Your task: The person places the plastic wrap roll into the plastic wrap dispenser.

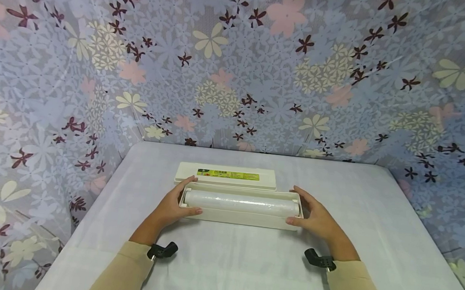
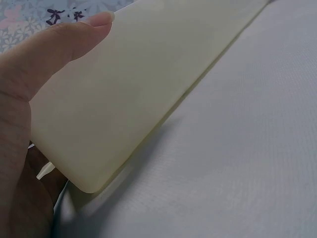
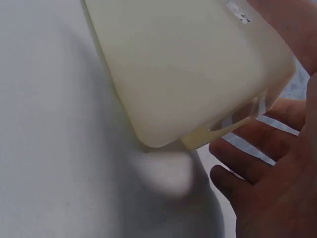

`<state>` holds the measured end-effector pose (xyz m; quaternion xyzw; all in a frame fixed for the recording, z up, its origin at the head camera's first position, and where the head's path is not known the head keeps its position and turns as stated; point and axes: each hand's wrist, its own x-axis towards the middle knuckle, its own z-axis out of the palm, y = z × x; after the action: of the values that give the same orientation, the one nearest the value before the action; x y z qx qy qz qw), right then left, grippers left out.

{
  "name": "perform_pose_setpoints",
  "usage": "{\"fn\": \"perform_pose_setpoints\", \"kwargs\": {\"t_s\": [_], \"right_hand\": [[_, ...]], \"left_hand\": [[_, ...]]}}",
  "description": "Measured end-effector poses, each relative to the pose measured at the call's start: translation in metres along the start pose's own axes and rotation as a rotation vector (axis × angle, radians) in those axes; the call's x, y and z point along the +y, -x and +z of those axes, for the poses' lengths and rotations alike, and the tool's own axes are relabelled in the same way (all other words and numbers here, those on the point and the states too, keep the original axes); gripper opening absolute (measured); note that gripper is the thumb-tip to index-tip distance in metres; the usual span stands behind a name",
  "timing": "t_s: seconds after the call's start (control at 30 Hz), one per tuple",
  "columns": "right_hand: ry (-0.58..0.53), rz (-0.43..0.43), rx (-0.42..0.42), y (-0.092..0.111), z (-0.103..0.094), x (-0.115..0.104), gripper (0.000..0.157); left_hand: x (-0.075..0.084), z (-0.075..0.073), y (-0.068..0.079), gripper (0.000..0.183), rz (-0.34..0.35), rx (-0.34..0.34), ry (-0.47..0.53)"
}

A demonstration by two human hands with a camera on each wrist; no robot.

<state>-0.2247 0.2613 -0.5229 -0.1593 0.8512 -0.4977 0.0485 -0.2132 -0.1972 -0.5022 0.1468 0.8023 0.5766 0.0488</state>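
A long cream plastic box (image 1: 242,218) lies crosswise in the head view with its top uncovered. Inside it is a roll of cling film (image 1: 241,204). My left hand (image 1: 173,207) grips the box's left end, its thumb on the front wall and its fingers round the end toward the back. At the other end my right hand (image 1: 314,216) holds the box in the same manner. In the left wrist view the thumb (image 2: 74,42) lies against the smooth front wall (image 2: 129,84). The right wrist view shows an opening in the box's end wall (image 3: 237,121), fingers behind it.
Just behind the box lies its cream lid (image 1: 224,181), bearing a yellow-green label (image 1: 229,174). A white cloth (image 1: 229,266) covers the table. Floral fabric (image 1: 239,71) hangs behind and at both sides. Each wrist wears a black camera band (image 1: 159,251).
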Motion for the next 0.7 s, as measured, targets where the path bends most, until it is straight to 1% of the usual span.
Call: {"fn": "perform_pose_setpoints", "kwargs": {"t_s": [0.1, 0.17, 0.47, 0.7], "right_hand": [[-0.042, -0.003, -0.02, -0.001, 0.002, 0.001, 0.115], [-0.048, -0.01, -0.028, -0.001, 0.003, 0.002, 0.116], [-0.041, 0.039, 0.006, 0.0, 0.008, 0.003, 0.115], [-0.04, 0.007, 0.035, 0.002, 0.012, 0.001, 0.109]], "left_hand": [[-0.001, 0.0, 0.0, 0.103, 0.0, -0.001, 0.003], [-0.001, 0.001, 0.0, 0.103, 0.0, 0.001, 0.002], [-0.001, 0.0, 0.0, 0.103, -0.006, 0.004, 0.002], [0.0, -0.001, 0.001, 0.104, 0.003, -0.005, 0.002]]}}
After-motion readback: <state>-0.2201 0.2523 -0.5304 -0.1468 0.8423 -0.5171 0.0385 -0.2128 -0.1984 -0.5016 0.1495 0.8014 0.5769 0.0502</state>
